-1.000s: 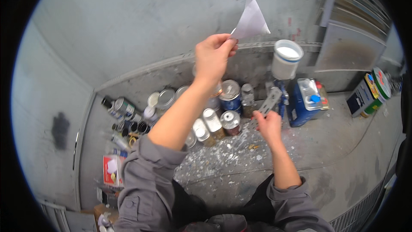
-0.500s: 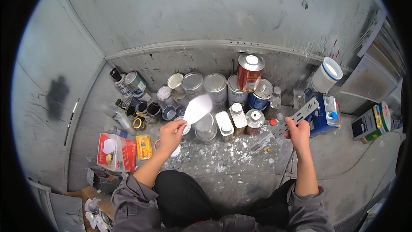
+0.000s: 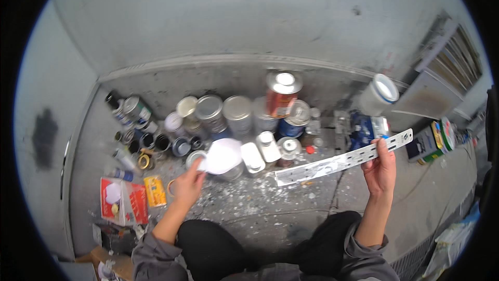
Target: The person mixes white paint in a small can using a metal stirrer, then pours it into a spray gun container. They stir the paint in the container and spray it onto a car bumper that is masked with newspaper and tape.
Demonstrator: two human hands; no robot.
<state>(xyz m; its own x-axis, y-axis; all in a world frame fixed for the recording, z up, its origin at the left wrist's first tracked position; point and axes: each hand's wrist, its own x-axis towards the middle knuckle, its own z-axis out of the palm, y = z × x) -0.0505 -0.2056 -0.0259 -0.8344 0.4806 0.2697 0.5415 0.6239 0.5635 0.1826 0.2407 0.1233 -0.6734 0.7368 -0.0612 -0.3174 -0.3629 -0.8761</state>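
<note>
Between the fingers of my left hand (image 3: 188, 185) is the narrow end of a white paper cone (image 3: 224, 155), rounded at its wide end, which looks like a paint strainer. It hangs in front of the paint cans and hides part of a clear cup (image 3: 232, 173). My right hand (image 3: 382, 169) grips a long flat metal mixing ruler (image 3: 340, 162) with slots along it. The ruler slants, its far end pointing left past the small bottles. Two white-topped containers (image 3: 252, 157) (image 3: 268, 147) stand between the cone and the ruler.
Behind my hands stand several paint cans (image 3: 238, 109) and a red-brown can (image 3: 284, 93). A white tub (image 3: 379, 94) sits at the back right, near a blue container (image 3: 366, 129). At left are a red box (image 3: 123, 201) and a yellow packet (image 3: 155, 191). White splashes mark the floor (image 3: 280, 203).
My right hand has swung the ruler so its long face shows, nearly level. The paper cone in my left hand has moved slightly left and lower. The whole view has shifted.
</note>
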